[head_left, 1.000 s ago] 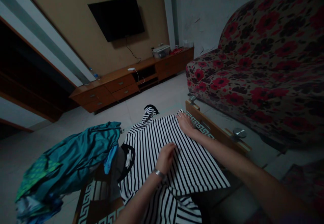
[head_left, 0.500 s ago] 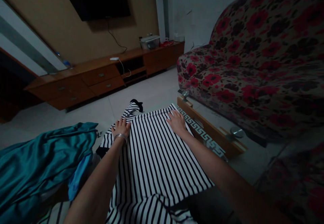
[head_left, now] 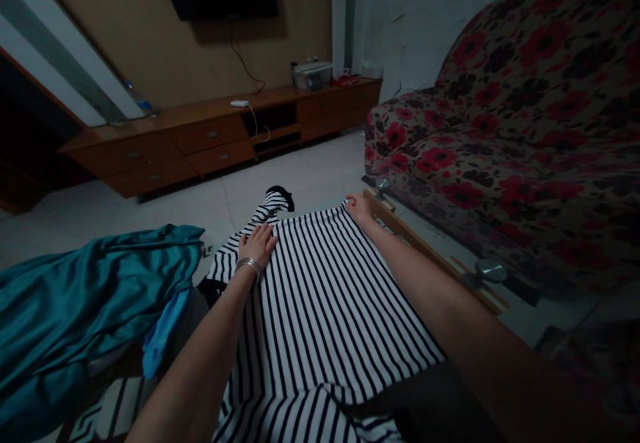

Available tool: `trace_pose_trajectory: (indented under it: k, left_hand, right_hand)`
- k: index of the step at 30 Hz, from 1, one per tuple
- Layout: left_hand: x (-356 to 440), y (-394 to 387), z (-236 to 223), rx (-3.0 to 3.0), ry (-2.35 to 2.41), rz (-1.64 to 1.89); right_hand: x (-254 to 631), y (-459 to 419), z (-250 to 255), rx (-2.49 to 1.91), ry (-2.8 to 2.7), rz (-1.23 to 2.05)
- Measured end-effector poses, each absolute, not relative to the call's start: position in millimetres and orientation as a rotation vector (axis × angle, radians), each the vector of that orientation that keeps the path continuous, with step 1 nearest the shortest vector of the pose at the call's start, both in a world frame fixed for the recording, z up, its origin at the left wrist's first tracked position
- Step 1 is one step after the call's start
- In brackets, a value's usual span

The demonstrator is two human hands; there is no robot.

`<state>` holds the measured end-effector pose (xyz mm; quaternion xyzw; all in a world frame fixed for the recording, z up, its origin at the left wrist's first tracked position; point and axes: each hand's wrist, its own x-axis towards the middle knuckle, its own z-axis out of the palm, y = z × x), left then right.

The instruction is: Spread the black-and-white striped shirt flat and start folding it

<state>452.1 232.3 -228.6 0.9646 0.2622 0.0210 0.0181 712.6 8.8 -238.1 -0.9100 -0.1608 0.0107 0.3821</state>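
Right hand [head_left: 359, 208] has slid up to the far corner of the striped shirt [head_left: 325, 309] since the earlier shot, while the left hand [head_left: 257, 246] is pretty much where it was, on the shoulder area. Both arms reach straight out from the bottom of the view, with a bracelet [head_left: 249, 266] on the left wrist. Left fingers [head_left: 267, 235] are flat and open, not gripping anything. Right fingers [head_left: 351, 201] sit right at the shirt's edge, but I can't tell if they're pinching it. Shirt lies spread on the worktop [head_left: 430, 246], long axis running away from the person, with a black-cuffed sleeve [head_left: 279, 201] poking out at the far end. Teal cloth [head_left: 80, 309] is piled just left of it, and the floral sofa [head_left: 510, 129] is off to the right.
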Motion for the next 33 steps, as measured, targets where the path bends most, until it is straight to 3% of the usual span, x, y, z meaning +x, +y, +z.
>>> trace_pose_trajectory:
  k: [10,17,23,26,30,33]
  left_hand:
    - [457,239,-238,2.941,1.046,0.172]
    - [455,242,-236,2.981,1.001,0.200]
    - [457,244,-239,3.020,1.008,0.127]
    - [458,245,-239,3.036,1.001,0.121]
    - [456,245,-239,3.051,1.008,0.086]
    - [452,245,-238,3.065,1.003,0.078]
  right_hand:
    - [711,16,-231,-2.374,-0.343,-0.159]
    - [668,33,-235,-2.398,-1.202,-0.141]
    - [701,15,-236,-2.705,-0.699,-0.151]
    - [665,28,-234,-2.579,-1.084,-0.272]
    - [619,42,-237,-2.234,-1.746,-0.158]
    - [648,24,-229,-2.511,-1.281,-0.053]
